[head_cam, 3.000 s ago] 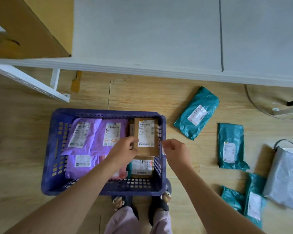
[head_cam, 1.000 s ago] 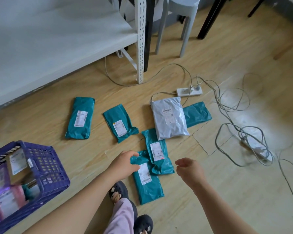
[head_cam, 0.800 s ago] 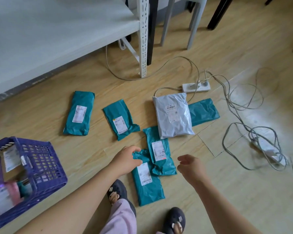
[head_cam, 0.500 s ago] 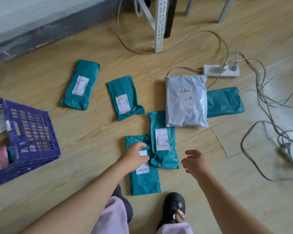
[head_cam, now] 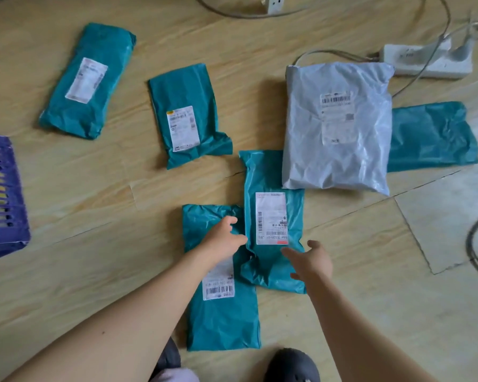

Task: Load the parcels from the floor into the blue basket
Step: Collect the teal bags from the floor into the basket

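Grey parcel (head_cam: 337, 128) on floor (head_cam: 66, 188), overlapping far teal parcel (head_cam: 431, 136). At left edge, well apart: blue basket (head_cam: 0, 194). Overlapping near teal parcel (head_cam: 221, 321): centre teal parcel (head_cam: 271, 172). Flanking its lower end, apart, fingers spread, gripping nothing: left hand (head_cam: 221, 241), right hand (head_cam: 312, 260).

Floor (head_cam: 66, 188): 5 teal parcels (head_cam: 182, 84), 1 grey parcel (head_cam: 337, 166), power strip (head_cam: 425, 60), blue basket (head_cam: 9, 239).

Labels (head_cam: 271, 218) on the parcels (head_cam: 273, 175) are too blurred to read.
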`<state>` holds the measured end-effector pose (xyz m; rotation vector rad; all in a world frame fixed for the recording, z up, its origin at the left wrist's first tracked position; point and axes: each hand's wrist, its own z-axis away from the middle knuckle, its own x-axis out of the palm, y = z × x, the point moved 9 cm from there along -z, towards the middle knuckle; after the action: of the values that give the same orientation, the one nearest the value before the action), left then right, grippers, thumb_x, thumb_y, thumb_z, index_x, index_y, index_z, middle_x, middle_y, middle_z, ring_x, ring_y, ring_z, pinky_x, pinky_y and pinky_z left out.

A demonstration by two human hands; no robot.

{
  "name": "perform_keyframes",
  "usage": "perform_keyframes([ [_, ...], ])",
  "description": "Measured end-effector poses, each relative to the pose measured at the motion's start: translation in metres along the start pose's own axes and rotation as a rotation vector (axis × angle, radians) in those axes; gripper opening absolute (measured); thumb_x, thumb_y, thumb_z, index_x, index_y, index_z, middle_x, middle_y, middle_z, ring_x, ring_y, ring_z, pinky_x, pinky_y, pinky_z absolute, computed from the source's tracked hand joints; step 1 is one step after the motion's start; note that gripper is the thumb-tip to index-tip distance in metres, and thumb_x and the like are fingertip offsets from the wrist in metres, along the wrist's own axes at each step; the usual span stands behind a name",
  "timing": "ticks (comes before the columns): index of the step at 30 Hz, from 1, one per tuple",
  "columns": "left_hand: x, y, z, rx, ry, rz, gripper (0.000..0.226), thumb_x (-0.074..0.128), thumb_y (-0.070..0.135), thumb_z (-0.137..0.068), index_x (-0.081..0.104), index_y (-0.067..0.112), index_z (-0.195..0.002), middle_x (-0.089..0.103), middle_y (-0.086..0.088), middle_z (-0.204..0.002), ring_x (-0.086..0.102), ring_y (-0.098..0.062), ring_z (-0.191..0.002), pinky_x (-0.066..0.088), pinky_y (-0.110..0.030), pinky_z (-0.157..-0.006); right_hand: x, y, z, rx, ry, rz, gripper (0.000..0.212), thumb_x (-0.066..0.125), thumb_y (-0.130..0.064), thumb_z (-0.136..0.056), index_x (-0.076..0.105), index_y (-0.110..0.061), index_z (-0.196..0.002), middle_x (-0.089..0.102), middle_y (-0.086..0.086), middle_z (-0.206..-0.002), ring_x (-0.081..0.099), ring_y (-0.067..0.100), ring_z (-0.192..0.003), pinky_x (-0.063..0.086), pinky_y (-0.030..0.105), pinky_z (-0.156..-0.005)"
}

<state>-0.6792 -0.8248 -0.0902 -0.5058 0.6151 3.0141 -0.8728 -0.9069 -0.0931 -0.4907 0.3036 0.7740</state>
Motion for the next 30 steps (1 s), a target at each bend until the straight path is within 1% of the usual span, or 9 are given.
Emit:
perform_keyframes([
  [3,0.01,-0.013,-0.027,-0.044,-0.028,0.047,0.06,0.054,0.02,-0.091,0.028,0.019,-0.145,0.035,-0.008,-0.148,0.045,-0.021,-0.125,0.036,-0.027,-0.098,0.023,0.003,-0.023,0.002,0.011,-0.029,0.062,0.077,-0.033,-0.072,0.044,-0.009,-0.119,0.054,-0.001,-0.076,0.055,0.014,-0.058,0.058,0.048,-0.073],
  [6,0.021,-0.022,-0.04,-0.113,-0.085,0.09,0.067,0.054,0.02,-0.09,0.021,0.017,-0.148,0.034,-0.008,-0.148,0.041,-0.022,-0.13,0.034,-0.032,-0.107,0.042,0.007,-0.042,-0.018,0.038,-0.036,0.069,0.083,-0.038,-0.057,0.043,-0.014,-0.109,0.061,0.006,-0.093,0.064,0.024,-0.076,0.058,0.046,-0.071],
  [10,0.027,-0.025,-0.041,-0.177,-0.133,0.172,0.07,0.054,0.02,-0.088,0.019,0.02,-0.15,0.032,-0.006,-0.15,0.035,-0.024,-0.135,0.028,-0.033,-0.11,0.062,0.0,-0.046,0.04,-0.055,-0.126,0.044,0.08,-0.012,-0.069,0.051,-0.008,-0.102,0.059,0.003,-0.076,0.056,0.015,-0.058,0.047,0.027,-0.045],
  [12,0.022,-0.018,-0.033,-0.16,-0.136,0.184,0.067,0.053,0.018,-0.088,0.024,0.021,-0.148,0.037,-0.004,-0.148,0.039,-0.022,-0.132,0.031,-0.033,-0.11,0.062,-0.008,-0.038,0.042,-0.109,-0.074,0.029,0.075,-0.011,-0.073,0.058,-0.01,-0.096,0.059,0.002,-0.073,0.054,0.015,-0.056,0.044,0.025,-0.043],
  [14,0.013,-0.007,-0.017,-0.131,-0.135,0.167,0.062,0.052,0.015,-0.089,0.028,0.019,-0.146,0.046,-0.002,-0.14,0.046,-0.019,-0.124,0.036,-0.029,-0.1,0.051,-0.02,-0.022,0.011,-0.106,-0.022,0.02,0.073,-0.01,-0.073,0.06,-0.013,-0.089,0.06,0.0,-0.07,0.053,0.016,-0.053,0.042,0.025,-0.044],
  [18,-0.025,0.014,0.034,-0.091,-0.071,0.215,0.058,0.05,0.014,-0.089,0.03,0.018,-0.143,0.056,0.002,-0.115,0.052,-0.008,-0.081,0.04,-0.024,-0.071,0.017,-0.039,0.034,-0.004,-0.098,0.105,0.017,0.074,-0.012,-0.069,0.062,-0.014,-0.08,0.063,0.001,-0.07,0.055,0.016,-0.055,0.042,0.025,-0.049],
  [23,-0.077,0.033,0.11,-0.077,-0.013,0.251,0.057,0.055,0.015,-0.089,0.033,0.014,-0.141,0.051,-0.006,-0.131,0.051,-0.016,-0.099,0.036,-0.024,-0.083,-0.015,-0.075,0.121,-0.046,-0.167,0.241,0.019,0.075,-0.011,-0.066,0.064,-0.016,-0.081,0.068,0.003,-0.073,0.062,0.02,-0.062,0.051,0.029,-0.056],
  [26,-0.107,0.049,0.158,-0.067,0.019,0.289,0.056,0.056,0.013,-0.089,0.034,0.012,-0.141,0.054,-0.006,-0.121,0.052,-0.018,-0.1,0.04,-0.021,-0.071,-0.037,-0.111,0.174,-0.122,-0.162,0.323,0.02,0.073,-0.008,-0.065,0.064,-0.021,-0.078,0.068,0.002,-0.074,0.066,0.024,-0.072,0.055,0.035,-0.066],
  [30,-0.147,0.071,0.222,-0.039,0.065,0.366,0.057,0.055,0.012,-0.091,0.03,0.011,-0.142,0.052,0.0,-0.103,0.052,-0.015,-0.089,0.038,-0.021,-0.063,-0.054,-0.162,0.24,-0.25,-0.163,0.421,0.022,0.065,-0.004,-0.07,0.056,-0.024,-0.064,0.059,-0.004,-0.063,0.057,0.019,-0.063,0.042,0.024,-0.051],
])
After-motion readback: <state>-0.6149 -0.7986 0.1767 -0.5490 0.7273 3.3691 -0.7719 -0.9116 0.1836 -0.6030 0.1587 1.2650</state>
